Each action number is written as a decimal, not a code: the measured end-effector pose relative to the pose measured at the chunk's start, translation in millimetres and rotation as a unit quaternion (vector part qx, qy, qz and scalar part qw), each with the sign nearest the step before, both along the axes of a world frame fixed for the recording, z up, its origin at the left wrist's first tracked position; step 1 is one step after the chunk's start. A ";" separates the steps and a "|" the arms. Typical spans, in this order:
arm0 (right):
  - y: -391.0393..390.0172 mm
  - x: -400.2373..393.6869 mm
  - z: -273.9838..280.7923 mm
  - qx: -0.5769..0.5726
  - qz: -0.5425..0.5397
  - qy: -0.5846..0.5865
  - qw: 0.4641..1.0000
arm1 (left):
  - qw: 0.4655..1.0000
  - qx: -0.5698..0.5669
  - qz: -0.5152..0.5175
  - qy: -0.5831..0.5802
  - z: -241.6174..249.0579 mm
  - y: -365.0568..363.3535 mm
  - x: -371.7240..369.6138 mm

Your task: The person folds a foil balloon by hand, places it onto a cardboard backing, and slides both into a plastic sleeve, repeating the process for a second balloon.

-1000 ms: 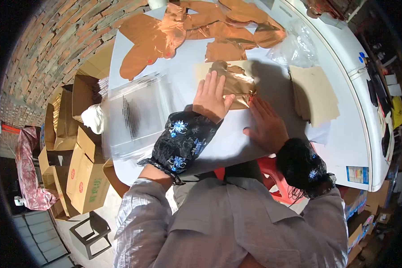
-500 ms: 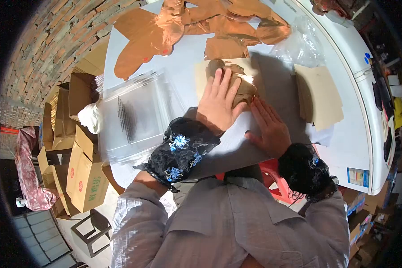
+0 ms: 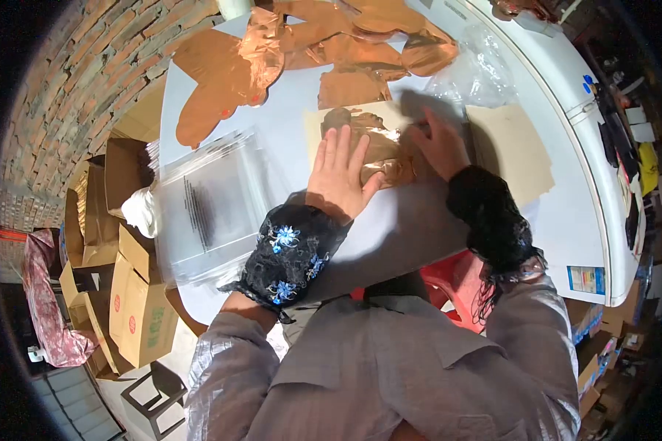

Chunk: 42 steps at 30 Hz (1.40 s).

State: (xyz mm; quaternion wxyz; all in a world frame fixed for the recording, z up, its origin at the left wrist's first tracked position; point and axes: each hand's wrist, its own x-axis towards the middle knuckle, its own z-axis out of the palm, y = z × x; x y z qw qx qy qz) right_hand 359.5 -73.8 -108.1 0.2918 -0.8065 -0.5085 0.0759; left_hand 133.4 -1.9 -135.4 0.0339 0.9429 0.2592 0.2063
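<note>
My left hand [image 3: 340, 175] lies flat with spread fingers on a folded copper-coloured foil balloon [image 3: 384, 153]. Under the foil is a beige card sheet [image 3: 314, 131], its edges showing at the left and top. At the right side of the foil, my right hand [image 3: 444, 147] is held with thumb and fingers apart, gripping nothing, its shadow falling across the table. More flat copper foil balloons [image 3: 221, 65] are spread along the far side, one piece reaching close to the card's top edge.
A stack of clear plastic sleeves [image 3: 232, 195] lies to the left on the white table [image 3: 390, 242]. Beige cards [image 3: 518, 154] are at the right, below a crumpled clear bag [image 3: 478, 70]. Open cardboard boxes [image 3: 146, 312] stand on the left, and a red stool [image 3: 467, 283] is under the front edge.
My right hand has lifted off the foil's lower right and moved up to its right side. My left hand stays on the foil. The whole view has shifted slightly.
</note>
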 end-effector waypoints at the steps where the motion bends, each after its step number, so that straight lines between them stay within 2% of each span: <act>1: 8.2 3.6 -1.6 0.001 0.003 0.021 1.000 | 1.000 -0.001 0.002 -0.001 -0.4 0.9 0.1; 3: 21.0 7.4 -7.8 -0.001 0.011 0.065 0.998 | 1.000 -0.003 0.006 -0.005 -0.7 1.2 1.3; 6: 34.1 25.7 -25.9 0.008 0.029 0.200 0.979 | 1.000 -0.004 0.010 -0.010 -0.4 -0.7 -0.1; 9: 48.5 31.9 -29.0 0.105 0.027 0.192 0.975 | 1.000 -0.006 0.004 -0.019 0.3 -1.2 0.4; 11: 52.4 43.9 -1.7 0.157 -0.028 0.140 0.977 | 1.000 -0.007 0.004 -0.021 -0.1 -1.0 0.2; 12: 53.8 52.0 9.5 0.250 -0.054 0.206 0.944 | 1.000 -0.006 0.006 -0.019 -0.4 -0.8 0.4; 15: 51.4 58.7 58.2 0.376 -0.175 0.306 0.857 | 1.000 -0.011 0.006 -0.015 -0.7 -1.8 -0.1; 16: 53.8 71.4 58.7 0.392 -0.162 0.386 0.819 | 1.000 -0.013 0.007 -0.015 -0.3 -1.3 0.0; 18: 48.0 55.9 69.1 0.326 -0.118 0.428 0.835 | 0.999 0.014 0.020 -0.037 -2.1 -2.1 1.2; 19: 39.4 52.5 52.3 0.305 -0.055 0.449 0.838 | 0.998 0.027 0.026 -0.048 -2.6 -2.2 1.4; 21: 35.1 45.3 6.2 0.179 -0.019 0.371 0.911 | 0.999 -0.039 -0.020 -0.013 18.5 -2.7 -1.1; 22: 38.1 36.5 -11.6 0.071 -0.047 0.265 0.961 | 0.996 -0.073 -0.044 0.004 25.2 -3.0 -1.7; 24: 28.7 3.8 -37.3 0.104 -0.047 0.169 0.979 | 0.997 0.061 -0.041 -0.022 23.1 -0.6 3.7; 25: 22.0 -15.3 -33.2 0.141 -0.023 0.022 0.989 | 0.990 0.128 -0.041 -0.034 22.8 1.1 6.3; 26: 15.2 -34.1 -23.0 0.176 0.001 -0.127 0.976 | 0.988 0.124 -0.058 -0.066 23.6 2.6 8.2; 27: 12.3 -46.6 -17.6 0.205 0.026 -0.273 0.940 | 0.985 0.119 -0.074 -0.097 24.4 4.1 9.9; 28: 11.8 -53.6 -18.6 0.194 0.097 -0.241 0.946 | 0.981 0.114 -0.091 -0.128 25.1 4.5 10.7; 30: 9.5 -61.5 -20.4 0.168 0.236 -0.174 0.941 | 0.972 0.226 -0.040 -0.040 27.7 1.7 13.0; 33: 7.4 -68.9 -20.8 0.153 0.206 -0.128 0.958 | 0.917 0.386 0.040 0.092 33.8 -1.1 14.7; 35: 6.2 -69.3 -21.4 0.157 0.205 -0.126 0.958 | 0.974 0.226 0.013 0.022 30.2 1.2 10.1; 36: 7.1 -68.9 -20.9 0.161 0.203 -0.125 0.958 | 0.995 0.006 -0.043 -0.094 22.6 10.9 3.8; 37: 8.1 -68.5 -21.9 0.160 0.201 -0.136 0.957 | 0.950 -0.217 -0.096 -0.204 15.0 18.3 1.8; 38: 8.8 -68.9 -23.1 0.159 0.199 -0.145 0.956 | 0.875 -0.334 -0.062 -0.344 10.2 21.6 4.1; 39: 8.1 -69.8 -24.3 0.157 0.197 -0.154 0.955 | 0.765 -0.440 -0.026 -0.469 4.7 24.2 6.2; 40: 6.6 -70.8 -25.4 0.166 0.199 -0.166 0.951 | 0.624 -0.528 0.013 -0.576 -1.2 27.5 8.7; 41: 5.6 -73.5 -22.2 0.174 0.202 -0.177 0.947 | 0.655 -0.526 0.064 -0.539 -10.3 45.9 1.7; 42: 5.3 -74.8 -20.5 0.184 0.206 -0.190 0.942 | 0.683 -0.520 0.113 -0.500 6.8 56.0 -8.8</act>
